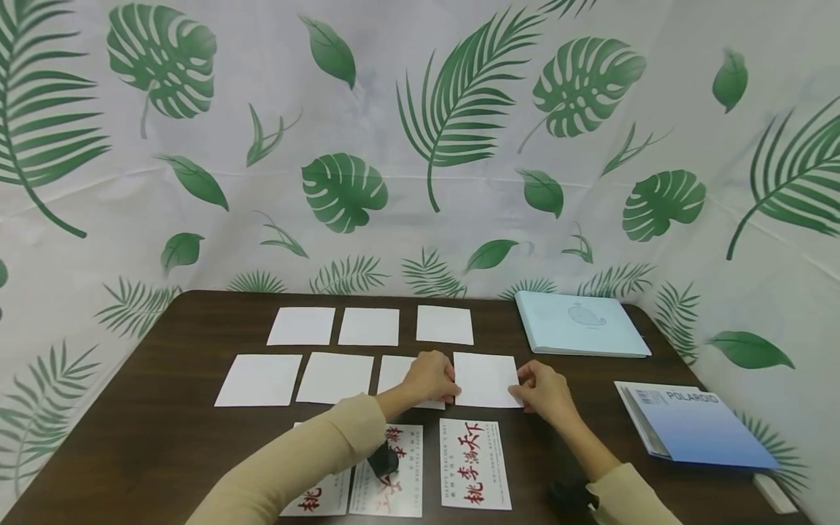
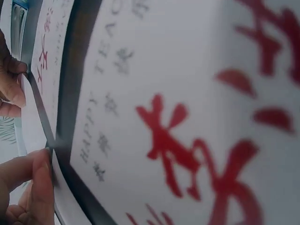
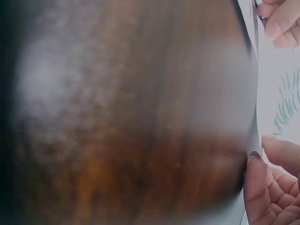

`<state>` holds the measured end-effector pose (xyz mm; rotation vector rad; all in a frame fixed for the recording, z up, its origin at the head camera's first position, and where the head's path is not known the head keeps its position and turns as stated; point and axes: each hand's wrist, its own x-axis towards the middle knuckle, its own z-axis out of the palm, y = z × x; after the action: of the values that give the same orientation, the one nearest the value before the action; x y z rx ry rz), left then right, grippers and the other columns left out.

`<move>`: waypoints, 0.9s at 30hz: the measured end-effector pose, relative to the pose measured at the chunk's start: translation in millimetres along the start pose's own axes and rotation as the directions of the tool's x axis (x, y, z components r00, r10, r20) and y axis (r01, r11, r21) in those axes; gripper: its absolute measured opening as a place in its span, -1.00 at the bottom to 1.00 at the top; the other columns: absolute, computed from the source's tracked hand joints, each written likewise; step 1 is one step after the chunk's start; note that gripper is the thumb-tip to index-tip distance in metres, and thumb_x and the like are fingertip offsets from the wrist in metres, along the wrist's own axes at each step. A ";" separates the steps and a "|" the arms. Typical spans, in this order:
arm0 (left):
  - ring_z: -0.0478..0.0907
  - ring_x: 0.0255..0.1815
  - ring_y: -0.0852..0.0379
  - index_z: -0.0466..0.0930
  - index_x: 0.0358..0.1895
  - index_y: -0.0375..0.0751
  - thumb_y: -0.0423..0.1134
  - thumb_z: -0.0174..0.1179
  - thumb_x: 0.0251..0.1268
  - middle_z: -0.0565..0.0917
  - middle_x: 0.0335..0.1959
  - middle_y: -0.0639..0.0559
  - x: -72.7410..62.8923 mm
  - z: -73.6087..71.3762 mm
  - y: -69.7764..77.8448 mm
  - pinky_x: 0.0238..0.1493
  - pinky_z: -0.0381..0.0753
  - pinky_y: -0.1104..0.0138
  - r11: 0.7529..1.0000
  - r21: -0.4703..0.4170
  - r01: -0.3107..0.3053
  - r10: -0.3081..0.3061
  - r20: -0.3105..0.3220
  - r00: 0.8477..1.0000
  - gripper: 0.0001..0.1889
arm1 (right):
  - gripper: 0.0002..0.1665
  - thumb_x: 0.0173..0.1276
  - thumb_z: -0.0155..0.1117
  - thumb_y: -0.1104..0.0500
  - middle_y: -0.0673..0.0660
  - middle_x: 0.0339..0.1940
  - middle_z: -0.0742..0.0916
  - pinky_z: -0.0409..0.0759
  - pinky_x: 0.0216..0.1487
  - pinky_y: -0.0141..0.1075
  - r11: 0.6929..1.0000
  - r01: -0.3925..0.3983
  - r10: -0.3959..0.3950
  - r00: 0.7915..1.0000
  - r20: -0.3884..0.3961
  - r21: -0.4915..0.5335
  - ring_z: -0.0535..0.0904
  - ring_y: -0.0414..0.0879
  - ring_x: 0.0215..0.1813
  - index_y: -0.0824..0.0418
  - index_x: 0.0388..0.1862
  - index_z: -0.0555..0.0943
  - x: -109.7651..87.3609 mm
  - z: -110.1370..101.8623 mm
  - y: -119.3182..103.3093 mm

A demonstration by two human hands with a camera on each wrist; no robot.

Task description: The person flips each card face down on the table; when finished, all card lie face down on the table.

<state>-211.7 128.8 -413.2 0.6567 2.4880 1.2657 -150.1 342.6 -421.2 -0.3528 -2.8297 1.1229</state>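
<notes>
the white card (image 1: 486, 380) is at 12 o'clock from a printed card (image 1: 475, 464). the left hand (image 1: 429, 378) pinches its 8 o'clock edge, the right hand (image 1: 546, 392) its 4 o'clock edge, fingertips nearly closed on it. it should be light, thin, fairly stiff, likely to crease if squeezed inward; opposite edges suit a gentle hold.

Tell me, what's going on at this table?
A person has a white card between both hands: the left hand at its left edge, the right hand pinching its right edge. It sits at the right end of the nearer row. Six other white cards make up the rest of two rows. Closer in are three red-lettered cards, with a light-blue book and a POLAROID folder off right.
</notes>
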 end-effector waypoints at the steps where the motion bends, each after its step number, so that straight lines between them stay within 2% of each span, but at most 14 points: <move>1: 0.61 -0.74 0.18 0.57 -0.59 -0.31 -0.46 0.38 -0.08 0.64 -0.74 -0.03 -0.8 0.2 -0.1 -0.70 0.49 0.52 1.000 0.031 -0.005 0.005 -0.003 1.000 -0.85 | -0.71 0.07 0.39 0.34 0.09 -0.62 0.58 0.61 -0.60 -0.32 1.000 0.006 -0.006 1.000 0.005 -0.024 0.54 -0.16 -0.67 0.41 -0.25 0.52 -0.4 0.6 -0.7; 4: 0.56 -0.78 0.24 0.57 -0.63 -0.27 -0.44 0.40 -0.09 0.63 -0.76 0.01 -1.4 0.0 1.3 -0.69 0.45 0.54 0.994 0.112 -0.017 0.019 -0.015 1.000 -0.83 | -0.72 0.07 0.40 0.32 0.08 -0.64 0.59 0.60 -0.61 -0.32 0.997 0.019 -0.018 1.000 0.011 -0.075 0.54 -0.16 -0.68 0.39 -0.28 0.51 -0.7 1.6 -3.0; 9: 0.48 -0.83 0.31 0.55 -0.69 -0.20 -0.40 0.41 -0.10 0.60 -0.81 0.06 0.5 -0.9 5.3 -0.69 0.33 0.52 0.966 0.257 -0.025 0.032 -0.023 0.999 -0.79 | -0.72 0.07 0.40 0.32 0.08 -0.64 0.59 0.56 -0.62 -0.33 0.989 0.048 -0.043 0.998 0.034 -0.138 0.51 -0.17 -0.68 0.37 -0.32 0.48 0.1 1.2 -7.1; 17: 0.45 -0.81 0.28 0.55 -0.67 -0.20 -0.35 0.40 -0.06 0.60 -0.81 0.07 3.6 -3.4 12.8 -0.70 0.34 0.47 0.928 0.374 0.011 -0.012 0.000 1.000 -0.79 | -0.72 0.09 0.40 0.32 0.10 -0.63 0.59 0.54 -0.63 -0.33 0.976 0.079 -0.068 0.996 0.057 -0.203 0.49 -0.17 -0.68 0.37 -0.36 0.45 1.8 2.3 -9.4; 21: 0.44 -0.77 0.25 0.57 -0.63 -0.18 -0.30 0.41 -0.05 0.58 -0.82 0.10 9.5 -1.9 12.8 -0.68 0.38 0.46 0.905 0.425 0.011 -0.014 0.006 1.000 -0.81 | -0.71 0.10 0.40 0.30 0.12 -0.61 0.60 0.56 -0.62 -0.32 0.980 0.057 -0.047 0.997 0.056 -0.189 0.51 -0.16 -0.67 0.38 -0.33 0.46 2.2 2.2 -5.9; 24: 0.46 -0.76 0.28 0.57 -0.61 -0.17 -0.25 0.42 -0.02 0.58 -0.81 0.13 9.9 -4.6 10.8 -0.67 0.39 0.47 0.914 0.405 0.032 -0.035 0.000 0.999 -0.80 | -0.70 0.13 0.38 0.28 0.14 -0.58 0.61 0.59 -0.61 -0.31 0.990 0.036 -0.031 0.999 0.044 -0.137 0.55 -0.15 -0.65 0.41 -0.27 0.47 1.6 2.0 -5.4; 27: 0.55 -0.72 0.29 0.61 -0.53 -0.21 -0.25 0.40 0.02 0.64 -0.72 0.09 3.5 -16.2 10.1 -0.65 0.45 0.52 0.960 0.280 0.026 -0.031 0.015 0.999 -0.83 | -0.70 0.18 0.35 0.26 0.15 -0.56 0.62 0.61 -0.58 -0.34 0.999 0.030 -0.030 1.000 0.006 -0.022 0.57 -0.16 -0.63 0.43 -0.21 0.49 -0.9 0.2 -12.9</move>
<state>-219.0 124.6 -395.7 0.6898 2.6757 0.8995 -151.6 333.2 -412.5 -0.3085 -2.8439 1.0901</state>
